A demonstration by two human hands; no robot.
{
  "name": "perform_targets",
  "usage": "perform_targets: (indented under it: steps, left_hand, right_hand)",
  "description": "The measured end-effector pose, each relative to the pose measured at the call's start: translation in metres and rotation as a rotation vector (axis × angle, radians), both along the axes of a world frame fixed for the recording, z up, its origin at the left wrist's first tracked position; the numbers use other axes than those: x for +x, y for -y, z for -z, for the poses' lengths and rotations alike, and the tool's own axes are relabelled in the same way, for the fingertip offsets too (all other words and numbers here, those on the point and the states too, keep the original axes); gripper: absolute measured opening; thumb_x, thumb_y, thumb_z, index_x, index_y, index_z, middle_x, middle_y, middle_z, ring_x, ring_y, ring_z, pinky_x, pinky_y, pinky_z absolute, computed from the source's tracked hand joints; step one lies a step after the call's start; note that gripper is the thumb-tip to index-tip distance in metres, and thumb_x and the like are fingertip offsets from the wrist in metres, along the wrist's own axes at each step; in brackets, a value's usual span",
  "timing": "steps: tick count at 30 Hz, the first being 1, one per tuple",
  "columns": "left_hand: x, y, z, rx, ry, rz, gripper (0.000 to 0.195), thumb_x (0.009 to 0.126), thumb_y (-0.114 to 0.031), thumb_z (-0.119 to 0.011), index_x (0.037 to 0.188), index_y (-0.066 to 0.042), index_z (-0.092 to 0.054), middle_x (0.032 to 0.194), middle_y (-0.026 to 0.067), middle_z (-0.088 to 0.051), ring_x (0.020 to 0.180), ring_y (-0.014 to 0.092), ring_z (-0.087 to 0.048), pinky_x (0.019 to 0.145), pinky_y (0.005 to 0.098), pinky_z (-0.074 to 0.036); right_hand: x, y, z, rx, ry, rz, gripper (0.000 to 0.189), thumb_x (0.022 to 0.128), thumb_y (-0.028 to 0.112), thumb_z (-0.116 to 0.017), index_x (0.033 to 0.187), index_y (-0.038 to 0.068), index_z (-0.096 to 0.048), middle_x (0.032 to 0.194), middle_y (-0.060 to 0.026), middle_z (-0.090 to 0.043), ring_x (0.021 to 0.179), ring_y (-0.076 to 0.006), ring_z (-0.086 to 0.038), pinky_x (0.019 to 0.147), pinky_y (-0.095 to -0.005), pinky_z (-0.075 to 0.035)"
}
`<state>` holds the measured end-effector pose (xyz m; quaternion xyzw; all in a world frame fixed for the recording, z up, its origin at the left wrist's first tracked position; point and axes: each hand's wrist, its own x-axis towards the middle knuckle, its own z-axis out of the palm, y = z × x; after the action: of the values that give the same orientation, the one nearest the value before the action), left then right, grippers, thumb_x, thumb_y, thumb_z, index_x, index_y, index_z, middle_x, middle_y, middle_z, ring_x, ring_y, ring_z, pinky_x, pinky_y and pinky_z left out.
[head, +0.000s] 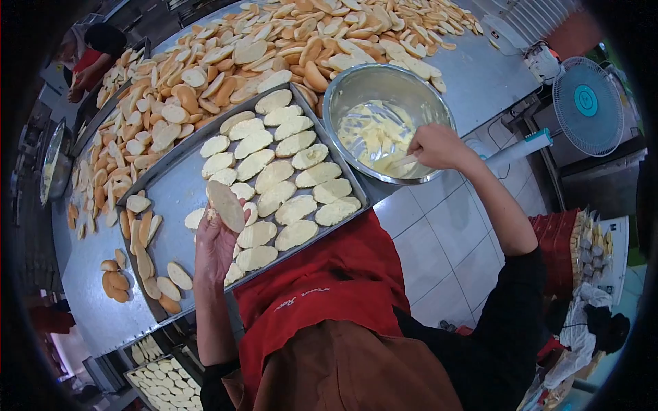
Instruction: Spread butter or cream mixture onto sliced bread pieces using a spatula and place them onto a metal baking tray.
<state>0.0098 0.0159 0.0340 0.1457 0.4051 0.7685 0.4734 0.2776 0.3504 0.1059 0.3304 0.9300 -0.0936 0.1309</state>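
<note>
My left hand (218,241) holds up an oval bread slice (226,206) above a metal baking tray (329,136). Rows of bread slices coated with a pale spread (274,175) lie in the tray's right part; plain slices (179,275) lie at its left end. At the tray's upper right stands a steel mixing bowl (339,118) with creamy pale spread (378,128) inside. Over the bowl's near right side, my right hand (434,146) grips a utensil with a pale handle (405,161); its lower end is in the spread, so its exact kind is unclear.
A big heap of cut bread (308,41) covers the back of the metal table (483,72). Another steel bowl (56,162) is at the far left, with a co-worker (95,56) beyond. A fan (586,103) stands right, near a red crate (552,246). Filled trays (167,383) sit low at left.
</note>
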Motion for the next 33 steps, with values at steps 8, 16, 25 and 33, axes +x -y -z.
perform_targets:
  steps: [8, 16, 25, 33]
  left_hand:
    - [0.003, -0.007, 0.008, 0.08, 0.079, -0.047, 0.05, 0.094, -0.019, -0.055, 0.134, -0.001, -0.033, 0.129, 0.014, -0.048, 0.121, 0.027, -0.049, 0.104, 0.0441, -0.042]
    - [0.005, -0.017, 0.025, 0.133, 0.156, 0.015, 0.049, 0.089, -0.02, -0.061, 0.13, 0.0, -0.042, 0.128, 0.0116, -0.051, 0.119, 0.022, -0.05, 0.104, 0.039, -0.04]
    - [0.01, -0.019, 0.02, 0.093, 0.129, 0.0, 0.049, 0.089, -0.018, -0.061, 0.13, 0.0, -0.041, 0.127, 0.0113, -0.052, 0.12, 0.023, -0.049, 0.104, 0.0391, -0.04]
    - [0.021, -0.029, 0.016, 0.159, 0.175, 0.041, 0.07, 0.085, -0.01, -0.061, 0.143, -0.007, -0.023, 0.137, 0.0124, -0.042, 0.125, 0.025, -0.045, 0.104, 0.0392, -0.039]
  right_hand:
    - [0.002, -0.017, 0.03, -0.688, -0.338, 0.35, 0.024, 0.084, 0.01, -0.058, 0.102, -0.002, -0.069, 0.062, -0.0026, -0.058, 0.055, -0.0116, -0.053, 0.051, -0.0269, -0.043]
    - [0.008, -0.016, 0.06, 0.072, -0.315, 0.073, 0.029, 0.079, 0.004, -0.058, 0.105, 0.011, -0.07, 0.083, -0.0128, -0.065, 0.074, -0.0306, -0.063, 0.064, -0.0403, -0.049]
    - [-0.004, -0.017, 0.053, -0.183, -0.442, -0.018, 0.023, 0.076, 0.002, -0.059, 0.095, 0.005, -0.072, 0.083, -0.0113, -0.067, 0.08, -0.0291, -0.064, 0.071, -0.0407, -0.049]
    - [0.019, 0.03, 0.016, -0.79, -0.679, 0.462, 0.029, 0.088, 0.009, -0.059, 0.112, -0.007, -0.061, 0.067, -0.0021, -0.052, 0.055, -0.0081, -0.045, 0.052, -0.0225, -0.037]
